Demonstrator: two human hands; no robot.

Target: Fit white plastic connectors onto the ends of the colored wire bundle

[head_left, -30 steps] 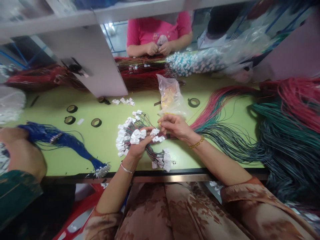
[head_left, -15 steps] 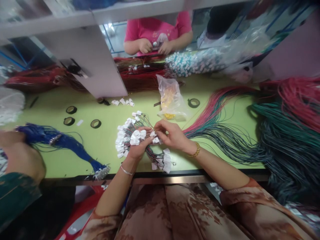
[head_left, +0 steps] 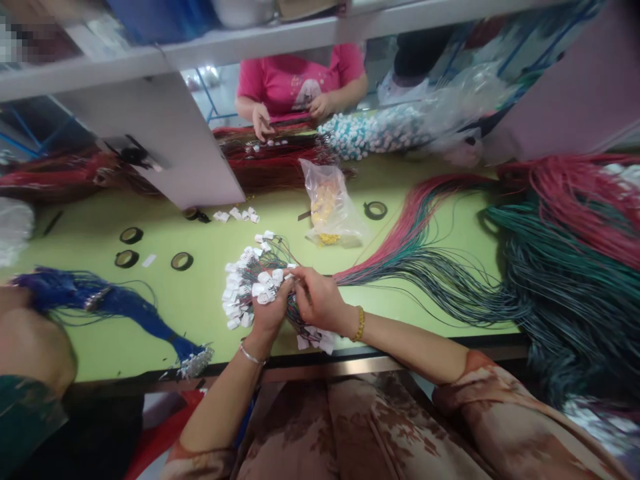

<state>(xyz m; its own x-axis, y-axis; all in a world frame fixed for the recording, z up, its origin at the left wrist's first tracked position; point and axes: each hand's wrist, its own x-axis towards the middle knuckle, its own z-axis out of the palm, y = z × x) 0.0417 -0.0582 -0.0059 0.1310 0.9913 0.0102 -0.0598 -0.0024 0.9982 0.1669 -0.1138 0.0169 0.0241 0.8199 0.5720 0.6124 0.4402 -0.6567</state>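
Note:
My left hand [head_left: 271, 311] is closed around several white plastic connectors [head_left: 265, 288] on thin wires, just above the table's near side. Against it, my right hand [head_left: 323, 301] has its fingers pinched together by the left thumb; what sits between the fingertips is hidden. More wired white connectors [head_left: 234, 293] fan out to the left of my hands, and others [head_left: 320, 340] lie below the right wrist. From the right side of my hands a long bundle of red, green and black wires [head_left: 400, 260] runs across the table.
Beyond my hands lies a clear bag of yellow parts [head_left: 325, 207], beside a roll of black tape [head_left: 375, 211]. More tape rolls [head_left: 181, 261] and a blue wire bundle [head_left: 145, 310] are at left, near another person's arm [head_left: 35, 340]. Across the table works a person in pink [head_left: 300, 83].
My right hand has moved in against the left hand, its fingertips now by the left thumb. The view has shifted slightly. The person opposite has drawn their hands apart.

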